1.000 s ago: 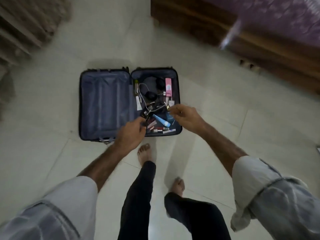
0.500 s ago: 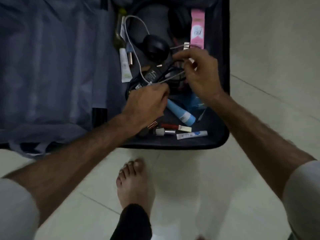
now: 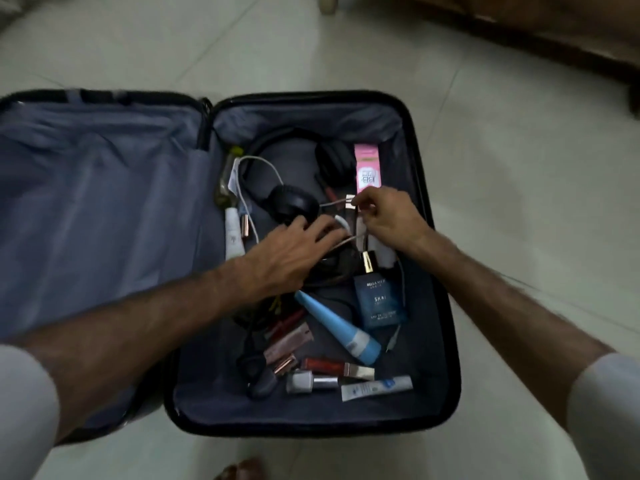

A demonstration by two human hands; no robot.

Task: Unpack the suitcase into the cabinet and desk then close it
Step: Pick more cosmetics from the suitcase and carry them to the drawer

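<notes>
The black suitcase (image 3: 446,341) lies open on the floor, its left half holding only grey lining. The right half holds black headphones (image 3: 294,202), a pink box (image 3: 367,166), a blue perfume box (image 3: 380,299), a light blue tube (image 3: 341,329), lip glosses (image 3: 332,366) and a white tube (image 3: 375,388). My left hand (image 3: 294,251) presses down on a tangle of dark cables, fingers spread over a white cable (image 3: 341,225). My right hand (image 3: 388,216) pinches a small gold-capped item (image 3: 350,199) just below the pink box.
Pale floor tiles surround the case. Dark wooden furniture (image 3: 554,29) runs along the top right. My bare toes (image 3: 242,471) show at the bottom edge. A white tube and a green-capped bottle (image 3: 227,183) lie along the case's hinge side.
The view has closed in on the suitcase from standing height. My left hand moved up from the case's front onto the cables; my right hand stays at the cable tangle under the pink box.
</notes>
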